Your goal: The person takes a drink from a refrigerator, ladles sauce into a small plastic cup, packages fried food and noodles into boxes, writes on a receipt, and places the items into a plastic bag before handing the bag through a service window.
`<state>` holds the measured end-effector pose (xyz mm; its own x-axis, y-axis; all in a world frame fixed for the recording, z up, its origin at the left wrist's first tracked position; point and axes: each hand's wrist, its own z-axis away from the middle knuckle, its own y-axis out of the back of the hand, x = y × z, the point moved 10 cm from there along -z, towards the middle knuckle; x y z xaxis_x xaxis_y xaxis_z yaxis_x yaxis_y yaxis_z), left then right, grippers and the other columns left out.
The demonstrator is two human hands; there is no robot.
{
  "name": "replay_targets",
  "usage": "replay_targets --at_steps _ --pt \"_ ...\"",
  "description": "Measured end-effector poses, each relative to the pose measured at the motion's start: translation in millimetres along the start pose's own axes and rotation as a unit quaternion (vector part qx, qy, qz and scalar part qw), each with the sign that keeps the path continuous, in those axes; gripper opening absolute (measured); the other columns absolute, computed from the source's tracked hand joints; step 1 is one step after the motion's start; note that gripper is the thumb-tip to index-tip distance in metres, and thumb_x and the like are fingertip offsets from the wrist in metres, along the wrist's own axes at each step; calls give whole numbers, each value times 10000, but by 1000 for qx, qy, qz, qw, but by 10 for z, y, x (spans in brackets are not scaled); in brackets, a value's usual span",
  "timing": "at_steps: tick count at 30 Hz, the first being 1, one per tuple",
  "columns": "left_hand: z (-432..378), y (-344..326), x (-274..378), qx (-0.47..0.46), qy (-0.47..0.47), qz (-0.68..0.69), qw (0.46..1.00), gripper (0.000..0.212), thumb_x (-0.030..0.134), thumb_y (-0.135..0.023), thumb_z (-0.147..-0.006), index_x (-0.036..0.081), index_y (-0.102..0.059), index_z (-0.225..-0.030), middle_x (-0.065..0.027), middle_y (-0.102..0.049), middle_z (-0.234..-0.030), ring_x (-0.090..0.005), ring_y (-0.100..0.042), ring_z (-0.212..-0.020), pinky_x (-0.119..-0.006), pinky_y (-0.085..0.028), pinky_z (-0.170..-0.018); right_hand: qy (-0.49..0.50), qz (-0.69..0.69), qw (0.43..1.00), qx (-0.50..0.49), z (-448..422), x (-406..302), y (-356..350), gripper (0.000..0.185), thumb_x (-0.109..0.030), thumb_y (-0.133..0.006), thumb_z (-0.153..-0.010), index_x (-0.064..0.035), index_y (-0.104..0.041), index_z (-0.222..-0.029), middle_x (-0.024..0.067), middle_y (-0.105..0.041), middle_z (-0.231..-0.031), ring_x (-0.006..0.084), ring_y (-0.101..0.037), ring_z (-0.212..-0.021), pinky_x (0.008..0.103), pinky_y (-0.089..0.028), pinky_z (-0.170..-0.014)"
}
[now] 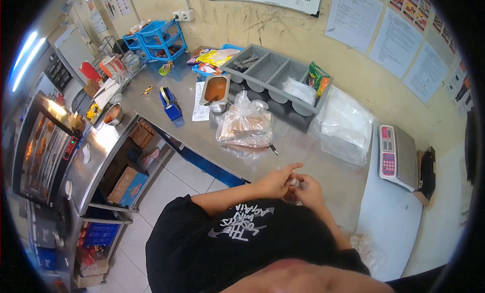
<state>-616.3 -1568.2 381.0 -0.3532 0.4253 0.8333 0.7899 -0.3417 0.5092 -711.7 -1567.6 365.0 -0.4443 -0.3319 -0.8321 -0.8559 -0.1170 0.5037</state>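
Close to my body, over the front edge of the steel worktop (333, 190), my left hand (276, 182) and my right hand (310, 191) meet at a small clear plastic bag (291, 196). Both hands pinch its gathered top, and something reddish-brown shows inside; my fingers and shirt hide part of it. Beyond my hands lies a knotted clear plastic bag (244, 122) holding brown and white packages. A black pen (273, 149) rests beside that bag. Behind it stands a steel pan (216, 90) of orange-brown sauce with a utensil in it.
A blue tape dispenser (170, 104) and a printed slip (201, 103) lie left of the pan. Along the wall are a grey compartment tray (265, 71) and a stack of clear plastic bags (343, 122). A digital scale (398, 156) stands right. A heated display cabinet (45, 149) is far left.
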Motion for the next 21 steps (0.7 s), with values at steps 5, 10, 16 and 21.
replay_targets --at_steps 5,10,16,21 --pt "10 144 90 17 118 12 993 638 70 -613 -696 87 -316 -1261 -165 -549 -971 -310 -593 -782 -391 -470 -728 -137 -43 990 1 51 255 -52 215 -67 -653 -715 -12 -615 -920 120 -623 -868 200 -590 -802 310 -456 -725" --pt "124 234 15 105 61 -114 986 575 100 -644 -672 83 -374 -1180 -164 -518 -1040 -297 -582 -845 -384 -465 -757 2 5 1000 4 30 100 -87 180 -71 -643 -690 -34 -604 -862 115 -577 -849 262 -542 -806 338 -429 -721" --pt "120 23 -90 -7 22 -124 992 412 115 -638 -673 62 -480 -1050 -154 -584 -921 -305 -577 -872 -386 -461 -770 134 70 986 -70 12 -162 -141 195 -122 -643 -644 -42 -592 -814 111 -561 -849 288 -516 -828 393 -373 -796" --pt "215 72 -134 37 28 -58 997 356 132 -629 -688 64 -507 -1015 -159 -587 -922 -328 -563 -898 -402 -451 -781 86 83 993 12 63 -175 -55 218 -83 -641 -617 -46 -572 -821 92 -570 -808 284 -528 -798 401 -372 -784"
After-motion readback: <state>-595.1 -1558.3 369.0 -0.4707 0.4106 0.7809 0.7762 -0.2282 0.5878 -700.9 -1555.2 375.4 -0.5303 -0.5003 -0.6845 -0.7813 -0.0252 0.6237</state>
